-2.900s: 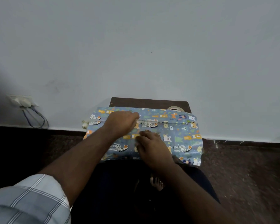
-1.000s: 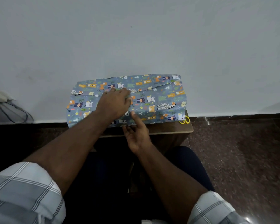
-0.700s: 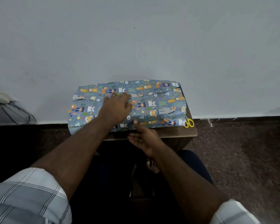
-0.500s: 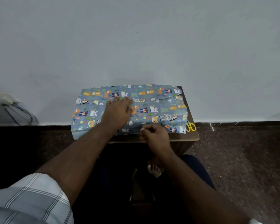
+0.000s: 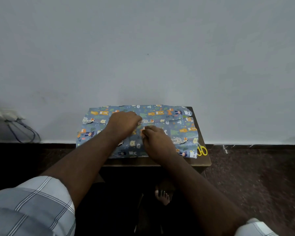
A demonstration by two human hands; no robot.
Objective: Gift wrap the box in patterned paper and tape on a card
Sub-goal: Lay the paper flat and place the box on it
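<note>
Since half a second ago the right hand [image 5: 157, 142] has slid from the near edge of the patterned paper [image 5: 179, 132] up onto its top, meeting the left hand [image 5: 123, 124] near the seam. The left hand presses down on the paper, fingers curled under; whether it pinches anything I cannot tell. The right hand's fingertips are bunched together on the paper, possibly pinching something too small to make out. The wrapped box lies under both hands on the worktop [image 5: 201, 161]. Yellow scissors [image 5: 201, 150] lie to the right of the right hand.
</note>
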